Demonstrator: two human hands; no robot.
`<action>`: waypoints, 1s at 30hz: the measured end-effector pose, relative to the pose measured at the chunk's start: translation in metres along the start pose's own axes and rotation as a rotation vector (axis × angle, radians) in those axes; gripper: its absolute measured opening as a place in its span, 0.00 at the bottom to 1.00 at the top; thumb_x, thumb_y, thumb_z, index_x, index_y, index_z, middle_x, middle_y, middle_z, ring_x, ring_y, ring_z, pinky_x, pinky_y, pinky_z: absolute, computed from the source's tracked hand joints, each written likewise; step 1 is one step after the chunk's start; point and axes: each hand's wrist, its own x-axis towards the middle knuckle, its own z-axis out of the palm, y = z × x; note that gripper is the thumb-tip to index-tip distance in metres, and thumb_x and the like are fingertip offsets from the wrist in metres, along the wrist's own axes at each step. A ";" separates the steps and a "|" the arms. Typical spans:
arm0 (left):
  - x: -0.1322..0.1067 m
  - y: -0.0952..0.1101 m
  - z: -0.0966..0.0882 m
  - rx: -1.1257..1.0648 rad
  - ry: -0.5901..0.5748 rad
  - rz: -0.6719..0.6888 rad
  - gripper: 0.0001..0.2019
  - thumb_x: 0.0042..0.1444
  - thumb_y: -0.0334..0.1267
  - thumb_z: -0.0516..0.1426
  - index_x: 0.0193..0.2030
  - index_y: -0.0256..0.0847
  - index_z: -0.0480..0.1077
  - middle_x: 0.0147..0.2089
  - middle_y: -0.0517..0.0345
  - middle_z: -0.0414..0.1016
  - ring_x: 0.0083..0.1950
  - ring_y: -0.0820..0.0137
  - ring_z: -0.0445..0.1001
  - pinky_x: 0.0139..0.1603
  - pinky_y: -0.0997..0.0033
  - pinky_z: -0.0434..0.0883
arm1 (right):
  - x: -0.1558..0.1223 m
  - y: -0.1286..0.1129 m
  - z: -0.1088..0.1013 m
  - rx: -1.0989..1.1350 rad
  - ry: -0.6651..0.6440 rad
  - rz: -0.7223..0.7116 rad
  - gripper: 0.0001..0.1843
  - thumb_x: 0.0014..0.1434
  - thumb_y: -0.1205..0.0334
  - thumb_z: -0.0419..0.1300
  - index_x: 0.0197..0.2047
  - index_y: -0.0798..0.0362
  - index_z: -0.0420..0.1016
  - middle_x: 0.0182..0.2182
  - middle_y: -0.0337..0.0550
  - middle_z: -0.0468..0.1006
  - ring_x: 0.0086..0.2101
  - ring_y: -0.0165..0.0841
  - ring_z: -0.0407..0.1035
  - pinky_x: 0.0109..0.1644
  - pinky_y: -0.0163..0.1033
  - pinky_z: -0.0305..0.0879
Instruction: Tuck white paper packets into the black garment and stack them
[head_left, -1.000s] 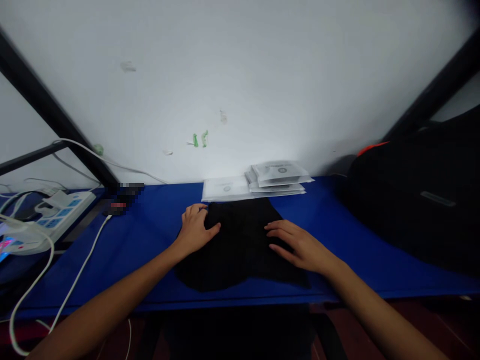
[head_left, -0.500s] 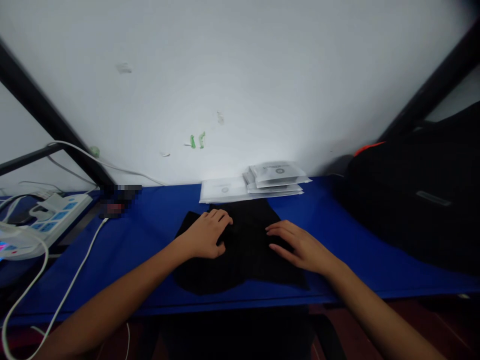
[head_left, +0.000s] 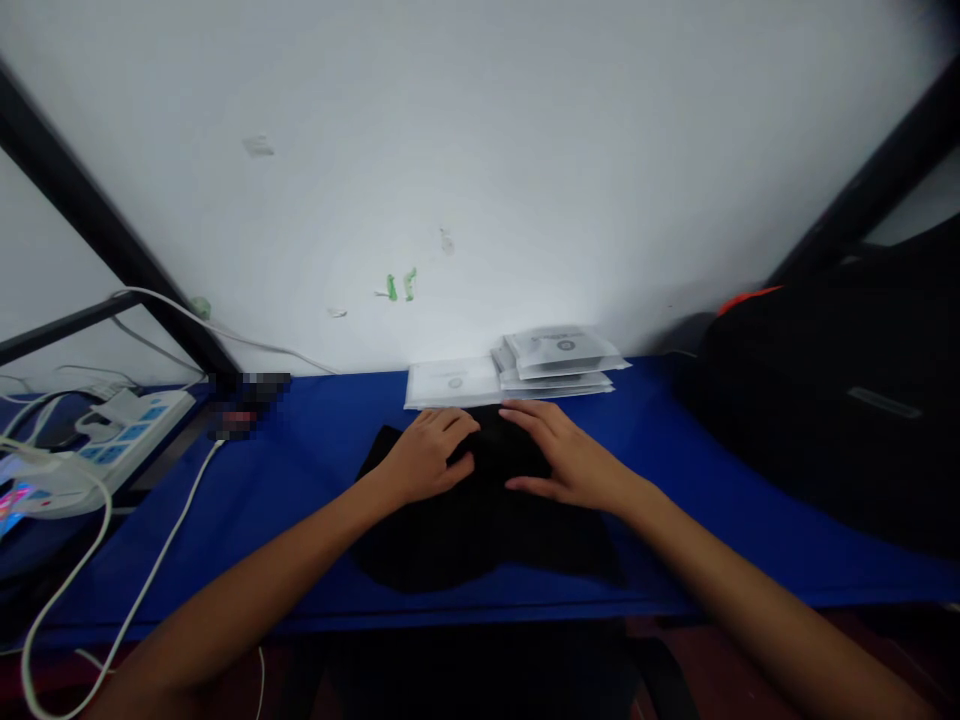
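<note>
A piece of black cloth [head_left: 480, 535], perhaps a garment, lies spread on the blue tabletop [head_left: 300, 500]. Its exact kind is too dark to make out. On its upper left part rests my left hand [head_left: 429, 458], fingers loosely bent and apart from the thumb. My right hand [head_left: 566, 462] reaches over the upper right part, its fingers stretched and the thumb spread. Both hands touch the cloth near its far edge, with dark fabric showing between them.
Several flat translucent zip pouches [head_left: 562, 352] are stacked against the wall, just beyond the cloth. A white power strip [head_left: 139, 435] with cables stands at the left. A large black bag [head_left: 840, 430] occupies the right side. A white cable [head_left: 161, 560] hangs over the front left edge.
My right hand has moved left and away from me, to the cloth's far edge near my left hand. My left hand has shifted slightly right. The view has tilted a little.
</note>
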 end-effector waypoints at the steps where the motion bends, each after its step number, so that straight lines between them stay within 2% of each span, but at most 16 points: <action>1: 0.001 0.000 0.000 -0.023 0.004 0.024 0.12 0.60 0.35 0.53 0.51 0.42 0.65 0.52 0.50 0.70 0.52 0.61 0.69 0.55 0.58 0.65 | 0.007 0.002 0.004 -0.014 -0.005 -0.017 0.36 0.56 0.57 0.64 0.63 0.53 0.56 0.61 0.60 0.62 0.61 0.50 0.57 0.61 0.60 0.59; 5: 0.005 -0.013 0.001 -0.054 -0.058 0.054 0.12 0.63 0.43 0.54 0.50 0.43 0.66 0.51 0.50 0.71 0.52 0.60 0.69 0.55 0.56 0.65 | 0.023 0.011 0.018 -0.003 -0.046 -0.075 0.22 0.52 0.72 0.58 0.51 0.53 0.65 0.48 0.54 0.74 0.50 0.46 0.68 0.54 0.56 0.66; 8: 0.010 -0.042 0.003 -0.140 -0.098 0.017 0.17 0.61 0.52 0.56 0.49 0.43 0.67 0.50 0.50 0.72 0.52 0.59 0.70 0.55 0.57 0.65 | 0.020 0.015 0.024 -0.008 0.002 -0.099 0.21 0.49 0.73 0.56 0.48 0.54 0.66 0.46 0.54 0.76 0.47 0.44 0.69 0.51 0.52 0.67; 9: 0.012 -0.054 0.003 -0.187 -0.100 -0.002 0.16 0.63 0.51 0.52 0.49 0.43 0.67 0.50 0.50 0.72 0.52 0.61 0.70 0.55 0.59 0.66 | 0.018 0.015 0.025 -0.027 0.017 -0.116 0.22 0.48 0.73 0.56 0.48 0.55 0.66 0.46 0.55 0.76 0.47 0.44 0.69 0.51 0.52 0.67; 11: 0.016 -0.079 0.006 -0.191 -0.091 -0.122 0.16 0.67 0.48 0.46 0.47 0.42 0.68 0.48 0.51 0.73 0.49 0.64 0.72 0.52 0.63 0.68 | 0.013 0.015 0.026 -0.078 0.015 -0.151 0.24 0.45 0.74 0.55 0.48 0.57 0.67 0.47 0.57 0.75 0.48 0.45 0.69 0.52 0.52 0.67; 14: 0.023 -0.111 0.012 -0.093 -0.106 -0.186 0.12 0.64 0.43 0.49 0.46 0.40 0.69 0.48 0.49 0.74 0.50 0.61 0.71 0.53 0.60 0.66 | 0.008 0.011 0.027 -0.116 -0.048 -0.164 0.29 0.42 0.75 0.54 0.51 0.59 0.66 0.49 0.58 0.75 0.49 0.45 0.68 0.53 0.52 0.66; 16: 0.028 -0.124 0.014 -0.076 -0.138 -0.193 0.09 0.61 0.41 0.53 0.43 0.40 0.70 0.44 0.50 0.75 0.47 0.61 0.72 0.50 0.61 0.67 | 0.007 0.007 0.029 -0.103 -0.099 -0.159 0.32 0.41 0.75 0.54 0.53 0.59 0.65 0.50 0.57 0.74 0.50 0.45 0.67 0.54 0.52 0.66; 21: 0.033 -0.132 0.012 -0.057 -0.201 -0.209 0.08 0.56 0.43 0.59 0.39 0.41 0.73 0.39 0.54 0.77 0.39 0.65 0.74 0.41 0.68 0.67 | 0.008 -0.001 0.030 -0.041 -0.189 -0.146 0.32 0.42 0.72 0.55 0.55 0.58 0.65 0.51 0.56 0.73 0.51 0.45 0.67 0.55 0.52 0.64; 26: 0.034 -0.128 0.007 -0.051 -0.239 -0.205 0.07 0.59 0.36 0.55 0.41 0.42 0.73 0.39 0.56 0.79 0.39 0.67 0.75 0.41 0.70 0.65 | 0.009 -0.004 0.027 0.001 -0.243 -0.131 0.33 0.43 0.69 0.58 0.56 0.61 0.65 0.53 0.59 0.72 0.52 0.46 0.66 0.55 0.53 0.63; 30: 0.035 -0.128 0.006 -0.051 -0.268 -0.213 0.08 0.60 0.36 0.54 0.42 0.42 0.73 0.40 0.58 0.80 0.38 0.70 0.76 0.39 0.74 0.66 | 0.009 -0.004 0.027 -0.006 -0.276 -0.108 0.33 0.44 0.70 0.59 0.57 0.61 0.65 0.53 0.59 0.71 0.51 0.45 0.65 0.55 0.52 0.63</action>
